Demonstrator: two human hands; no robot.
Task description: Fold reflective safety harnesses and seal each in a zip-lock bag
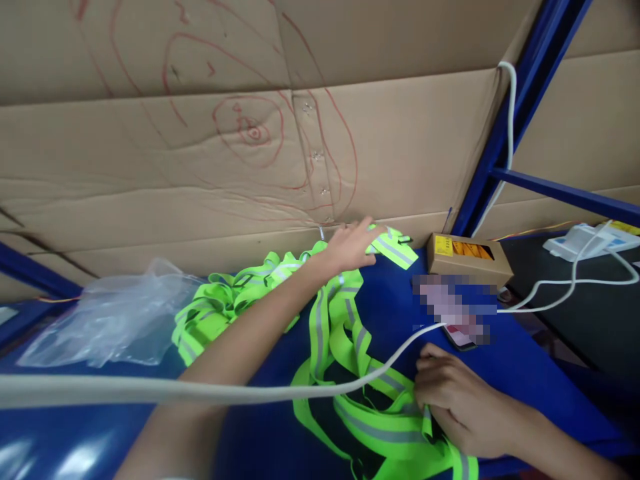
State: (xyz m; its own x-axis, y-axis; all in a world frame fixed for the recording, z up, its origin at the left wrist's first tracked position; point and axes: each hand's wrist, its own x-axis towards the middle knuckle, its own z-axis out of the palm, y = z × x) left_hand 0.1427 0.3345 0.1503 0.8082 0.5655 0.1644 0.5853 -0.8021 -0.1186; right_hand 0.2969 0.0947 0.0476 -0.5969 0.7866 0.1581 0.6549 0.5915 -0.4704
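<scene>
A neon-yellow reflective strap vest (345, 347) with grey stripes lies spread over the blue table (520, 373). My left hand (350, 245) reaches far across to the cardboard wall, fingers stretched out, lying on a strap end (395, 248) of the vest. My right hand (450, 393) is near the front edge, fingers curled and pinching the vest's straps at the lower right. A white cable (200, 392) runs across in front of my left forearm.
A clear plastic bag (115, 313) lies at the left. A small cardboard box (467, 257) stands by the blue frame post (505, 133). A phone (457, 313), blurred out, lies beside it on its cable. A white charger (580, 240) sits at the far right.
</scene>
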